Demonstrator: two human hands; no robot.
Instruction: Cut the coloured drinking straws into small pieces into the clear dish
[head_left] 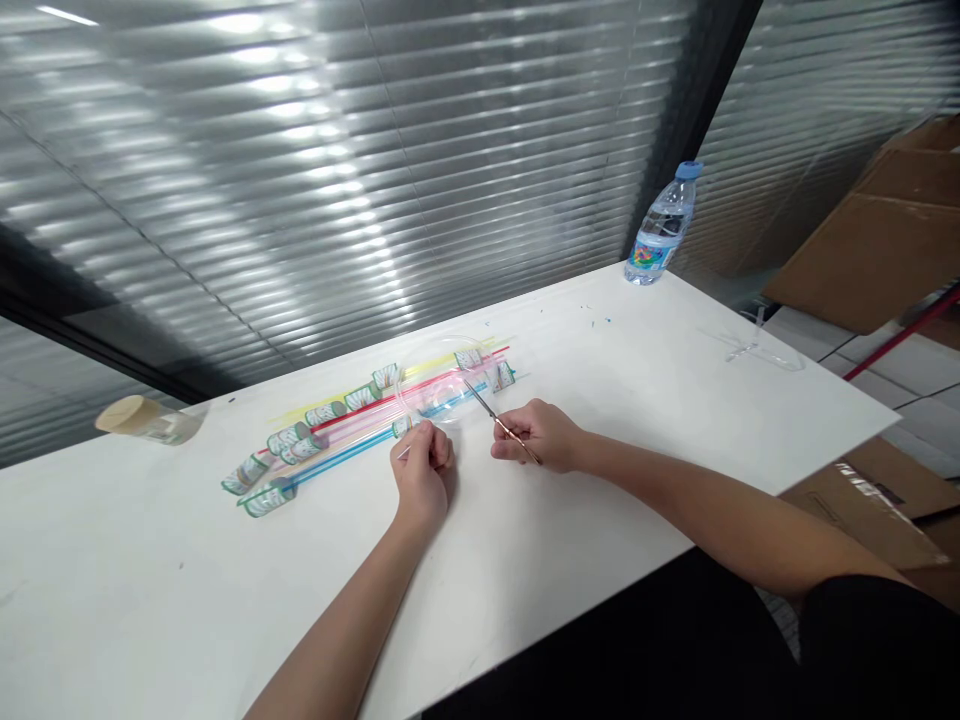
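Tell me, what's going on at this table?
A person works at a white table. The right hand holds small scissors, blades pointing toward a row of coloured straws with little paper rolls. The left hand pinches a thin piece beside them. A water bottle stands at the far edge.

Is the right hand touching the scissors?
Touching. The head view shows the right hand closed around the handles of the scissors, blades pointing toward the straws.

Straws (pixel 352 425) on table (pixel 600 520) — bottle (pixel 663 228) behind
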